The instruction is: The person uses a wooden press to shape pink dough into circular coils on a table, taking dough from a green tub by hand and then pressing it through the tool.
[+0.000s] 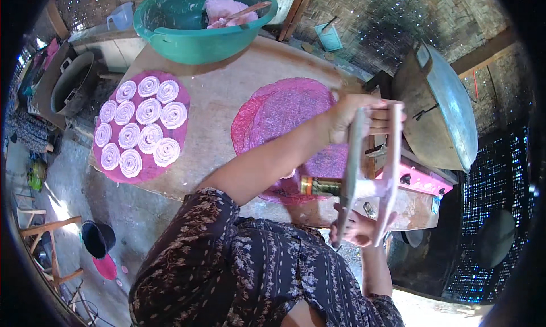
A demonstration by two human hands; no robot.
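Observation:
Both of my hands hold a wooden hand press (391, 169) with two long handles, lying sideways in the view. My left hand (346, 113) grips the far ends, its fingers wrapped across both handles. At the near ends is my right hand (360, 229), its fingers around the handles. A brass-coloured cylinder (315, 186) sticks out leftward from the press, and a pale plunger (370, 188) shows between the handles. Beneath lies a stack of round pink woven mats (290, 98), partly covered by my left forearm. A bit of pale dough (289, 174) shows below that forearm.
Several pale coiled dough rounds (149, 110) sit on a magenta mat (181, 126) at the wooden table's (209, 109) left. A green basin (200, 45) holds pinkish dough (222, 7) and a wooden spatula (251, 9). At right, a large metal pot (413, 96) stands above a pink stove (420, 179).

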